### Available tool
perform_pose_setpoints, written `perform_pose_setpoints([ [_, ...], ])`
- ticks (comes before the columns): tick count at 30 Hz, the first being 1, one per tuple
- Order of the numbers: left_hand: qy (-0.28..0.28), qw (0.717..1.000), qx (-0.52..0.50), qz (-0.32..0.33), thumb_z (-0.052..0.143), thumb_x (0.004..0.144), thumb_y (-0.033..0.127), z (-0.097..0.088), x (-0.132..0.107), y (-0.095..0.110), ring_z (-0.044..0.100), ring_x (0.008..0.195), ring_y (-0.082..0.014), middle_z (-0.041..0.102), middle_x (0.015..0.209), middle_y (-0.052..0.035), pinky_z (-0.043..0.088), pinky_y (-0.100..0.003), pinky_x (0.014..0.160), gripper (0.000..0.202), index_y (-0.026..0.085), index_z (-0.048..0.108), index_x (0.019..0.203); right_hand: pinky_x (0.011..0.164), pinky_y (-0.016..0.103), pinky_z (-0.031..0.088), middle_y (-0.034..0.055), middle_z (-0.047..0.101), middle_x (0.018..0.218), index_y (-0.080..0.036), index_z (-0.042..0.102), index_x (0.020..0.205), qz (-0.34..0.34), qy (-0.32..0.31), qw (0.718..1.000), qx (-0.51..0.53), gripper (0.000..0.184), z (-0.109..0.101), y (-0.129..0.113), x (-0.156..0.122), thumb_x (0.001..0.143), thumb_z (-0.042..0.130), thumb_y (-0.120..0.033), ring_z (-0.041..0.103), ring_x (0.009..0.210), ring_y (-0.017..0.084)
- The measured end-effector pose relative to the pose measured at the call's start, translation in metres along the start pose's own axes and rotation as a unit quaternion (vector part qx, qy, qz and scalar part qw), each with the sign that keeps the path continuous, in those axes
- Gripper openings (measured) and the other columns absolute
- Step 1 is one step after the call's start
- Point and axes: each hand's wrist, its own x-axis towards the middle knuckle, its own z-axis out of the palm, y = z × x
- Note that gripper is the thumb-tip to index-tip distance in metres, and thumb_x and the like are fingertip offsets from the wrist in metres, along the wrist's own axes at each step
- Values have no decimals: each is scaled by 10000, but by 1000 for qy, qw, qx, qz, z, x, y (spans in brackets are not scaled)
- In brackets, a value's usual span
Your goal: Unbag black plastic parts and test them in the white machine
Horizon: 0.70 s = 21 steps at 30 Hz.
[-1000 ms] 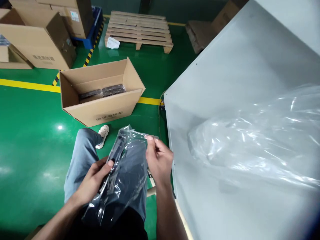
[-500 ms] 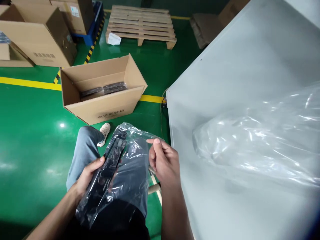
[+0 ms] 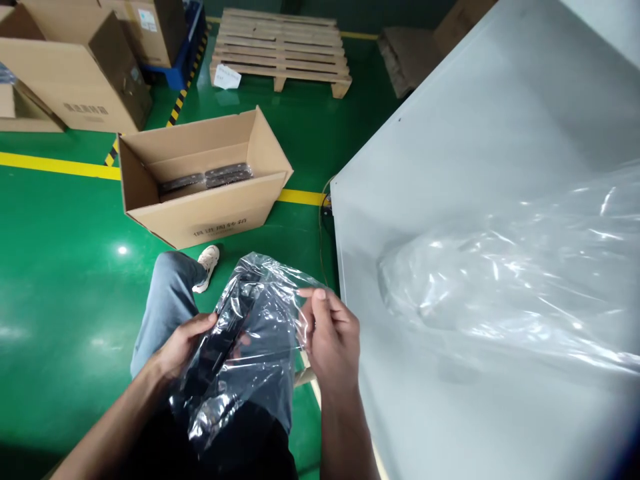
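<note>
A clear plastic bag (image 3: 273, 333) hangs over my lap with a long dark part (image 3: 225, 333) inside, along its left side. What kind of part it is I cannot make out through the glare. Wrapped round the bagged part from the left is my left hand (image 3: 185, 343), thumb on top and some fingertips showing through the film underneath. My right hand (image 3: 330, 327) pinches the bag's upper right edge between thumb and fingers, pulling the film out to the side.
An open cardboard box (image 3: 220, 213) on the green floor holds several dark bagged parts (image 3: 227, 175). At right, more clear plastic bags (image 3: 490, 280) lie on a grey tabletop (image 3: 430, 167). Farther back are a wooden pallet (image 3: 280, 50) and another open carton (image 3: 65, 80).
The bagged part has turned and dropped slightly, its far end now lower. My right hand has moved down a little, still gripping the film, which looks more folded.
</note>
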Motion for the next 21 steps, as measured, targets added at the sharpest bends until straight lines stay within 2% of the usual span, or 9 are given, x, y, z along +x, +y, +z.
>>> perform_pose_setpoints([
  [3, -12, 999, 23, 20, 790, 808, 607, 3, 6, 5, 729, 940, -327, 759, 1019, -192, 571, -397, 880, 570, 86, 799, 1039, 341, 223, 251, -100, 423, 489, -225, 674, 912, -3, -26, 1000, 0, 427, 2, -6, -10, 973, 636, -646, 332, 338, 69],
  [6, 1, 994, 78, 79, 797, 804, 664, 13, 16, 7, 713, 974, -309, 763, 1004, -146, 543, -383, 931, 624, 126, 789, 1120, 319, 213, 241, -112, 428, 482, -248, 670, 1029, -3, -40, 999, 14, 403, 6, -13, -19, 987, 613, -644, 298, 316, 69],
  [8, 30, 986, 129, 105, 807, 802, 710, 22, 24, 8, 705, 953, -281, 765, 975, -106, 534, -354, 920, 637, 157, 789, 1117, 309, 209, 243, -113, 440, 491, -252, 673, 1103, 5, -50, 999, 0, 418, 6, -17, -24, 981, 618, -648, 301, 315, 72],
  [10, 53, 981, 158, 103, 817, 787, 742, 29, 30, 9, 695, 897, -258, 763, 921, -83, 532, -327, 860, 634, 162, 796, 1045, 315, 208, 261, -108, 440, 496, -241, 690, 1107, 10, -40, 999, -26, 437, 3, -19, -26, 972, 629, -652, 320, 323, 72],
  [14, 85, 981, 144, 94, 795, 770, 799, 32, 34, 9, 674, 823, -234, 754, 849, -77, 512, -291, 742, 680, 143, 791, 947, 343, 212, 275, -100, 425, 481, -213, 735, 1084, -5, -4, 998, -59, 489, -7, -19, -21, 959, 635, -675, 336, 339, 71],
  [18, 91, 977, 157, 111, 773, 824, 770, 30, 29, 9, 687, 856, -235, 755, 829, -69, 514, -278, 751, 640, 141, 784, 941, 359, 222, 272, -92, 428, 475, -202, 767, 1106, -6, 23, 997, -72, 505, -14, -16, -19, 946, 661, -669, 335, 352, 74],
  [21, 108, 975, 156, 117, 752, 845, 771, 32, 27, 13, 689, 823, -231, 746, 795, -66, 526, -284, 752, 637, 139, 775, 927, 396, 240, 341, -83, 420, 472, -197, 784, 1127, -9, 40, 994, -99, 490, -16, -16, -22, 958, 661, -640, 358, 382, 89],
])
